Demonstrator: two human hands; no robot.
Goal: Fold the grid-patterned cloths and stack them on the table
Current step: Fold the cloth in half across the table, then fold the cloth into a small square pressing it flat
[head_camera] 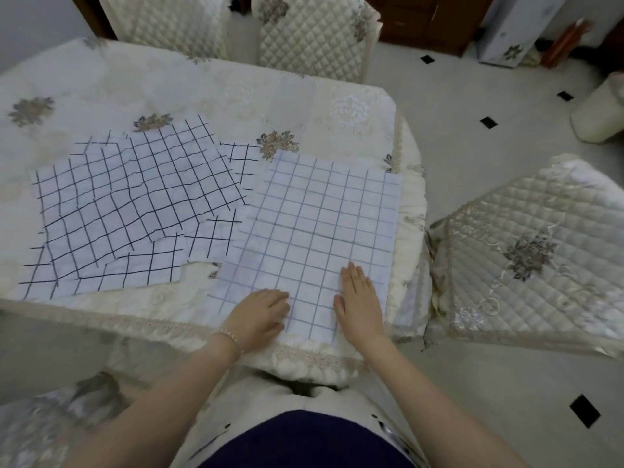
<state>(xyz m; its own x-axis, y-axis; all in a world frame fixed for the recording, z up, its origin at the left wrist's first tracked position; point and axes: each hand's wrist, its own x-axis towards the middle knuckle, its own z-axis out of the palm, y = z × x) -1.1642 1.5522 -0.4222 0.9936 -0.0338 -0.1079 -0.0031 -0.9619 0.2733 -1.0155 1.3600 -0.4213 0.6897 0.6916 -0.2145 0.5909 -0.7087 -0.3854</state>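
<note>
A white cloth with a pale grey grid (pixel 320 224) lies spread flat at the table's near right corner. My left hand (pixel 261 314) rests flat on its near left edge, fingers pointing right. My right hand (pixel 359 298) presses palm down on its near right part, fingers straight. To the left, several white cloths with a bold black grid (pixel 135 204) lie overlapped and unfolded in a loose pile. One of them peeks out from under the pale-grid cloth.
The table (pixel 202 92) wears a cream floral tablecloth. Quilted chairs stand behind the table (pixel 314 38) and at the right (pixel 530 251). A white bin (pixel 599 113) stands on the tiled floor at far right.
</note>
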